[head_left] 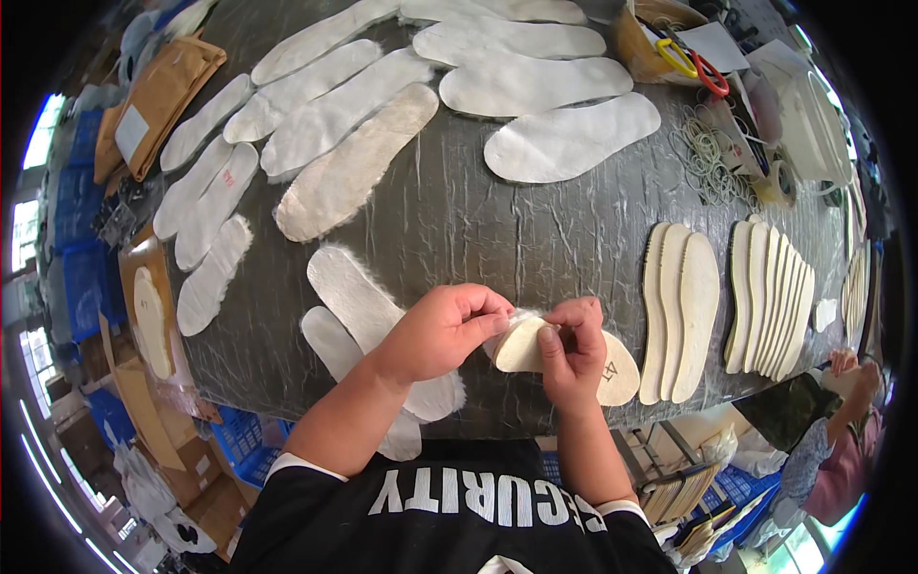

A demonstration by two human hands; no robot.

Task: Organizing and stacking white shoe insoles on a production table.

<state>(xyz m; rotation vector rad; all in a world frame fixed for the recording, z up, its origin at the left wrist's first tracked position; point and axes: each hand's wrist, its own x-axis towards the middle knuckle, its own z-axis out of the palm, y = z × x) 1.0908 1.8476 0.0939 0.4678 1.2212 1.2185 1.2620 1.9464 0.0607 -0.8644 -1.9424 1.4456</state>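
My left hand point(445, 330) pinches the fuzzy white edge of a cream insole point(519, 350) near the table's front. My right hand point(577, 354) grips the same insole, its thumb pressed on the cream face and its fingers behind. A cream rounded end with handwritten marks point(622, 375) shows just right of that hand; whether it belongs to the held insole or to another one I cannot tell. Beneath my left forearm lies a white fleecy insole point(352, 292), overlapping a second white insole point(328, 337); both are partly covered by the arm.
White insoles point(574, 139) spread over the dark table point(478, 230). Cream insoles point(681, 311) overlap in rows at right, with more point(773, 297) beyond. Rubber bands point(708, 158) and a tub holding scissors point(693, 62) stand far right. Another person's hand point(843, 362) shows at right.
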